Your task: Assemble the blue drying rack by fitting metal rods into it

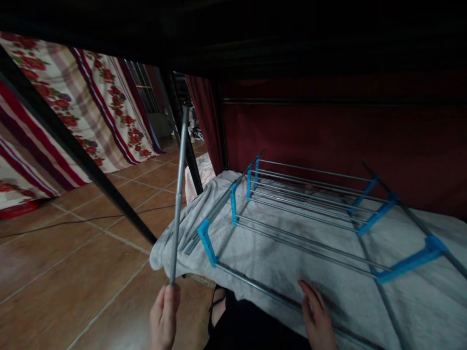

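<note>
My left hand [165, 311] grips the lower end of a grey metal tube [178, 194], which stands nearly upright and apart from the rack. With fingers stretched out and nothing in them, my right hand [316, 313] is by the front bar [262, 290] of a rack; whether it touches the bar I cannot tell. The rack is made of grey metal rods [310, 245] joined by blue plastic brackets [206, 243] and lies on a grey blanket [270, 262]. Several loose tubes [209, 216] lie together on the blanket at the rack's left side.
Dark metal posts [80, 150] of a bed frame slope down at the left, and a dark upper deck [233, 39] hangs overhead. Dark red cloth [328, 131] covers the back. A thin cable [95, 217] crosses the tiled floor [109, 262]. Floral curtains [98, 102] hang at left.
</note>
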Demonstrator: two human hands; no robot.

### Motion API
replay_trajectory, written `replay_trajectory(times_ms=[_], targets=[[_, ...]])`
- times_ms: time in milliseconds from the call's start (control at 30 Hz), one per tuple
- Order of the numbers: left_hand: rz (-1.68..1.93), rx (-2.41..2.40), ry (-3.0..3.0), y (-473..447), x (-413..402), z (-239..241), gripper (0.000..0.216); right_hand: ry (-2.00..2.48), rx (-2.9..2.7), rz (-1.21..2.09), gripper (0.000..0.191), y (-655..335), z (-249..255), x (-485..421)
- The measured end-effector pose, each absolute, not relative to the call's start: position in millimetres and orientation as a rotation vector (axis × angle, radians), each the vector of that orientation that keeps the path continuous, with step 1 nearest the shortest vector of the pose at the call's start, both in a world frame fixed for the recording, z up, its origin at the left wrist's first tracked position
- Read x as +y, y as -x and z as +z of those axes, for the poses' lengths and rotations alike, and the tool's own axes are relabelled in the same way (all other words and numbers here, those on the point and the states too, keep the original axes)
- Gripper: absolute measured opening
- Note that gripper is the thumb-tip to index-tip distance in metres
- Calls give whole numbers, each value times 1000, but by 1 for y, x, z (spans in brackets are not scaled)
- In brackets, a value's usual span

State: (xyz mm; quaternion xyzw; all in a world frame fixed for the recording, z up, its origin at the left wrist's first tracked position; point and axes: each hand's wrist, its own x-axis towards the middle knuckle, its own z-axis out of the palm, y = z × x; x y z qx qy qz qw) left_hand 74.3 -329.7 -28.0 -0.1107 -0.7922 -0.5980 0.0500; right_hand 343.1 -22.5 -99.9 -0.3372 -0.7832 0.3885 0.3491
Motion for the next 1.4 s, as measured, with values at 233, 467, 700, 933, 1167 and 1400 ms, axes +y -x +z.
replay_trajectory(times_ms=[233,467,700,933,1167,1400], targets=[[-1006,-2503,1352,-100,-324,-7,30,853,-1495,1638,43,-306,-21,-35],[-490,-2314,1708,-100,-282,8,31,832,-1025,1989,45,-341,19,5],[-354,-2236,1800,-105,-217,37,25,1030,-887,1812,19,-396,-17,66],[-164,-2012,2038,-116,-154,47,27,1119,-791,1862,11,-413,-53,80],[-168,-1924,2089,-113,-126,35,24,1111,-813,1849,10,-411,-68,80],[-237,-1990,2111,-104,-113,24,32,1157,-776,1842,9,-417,-72,97]])
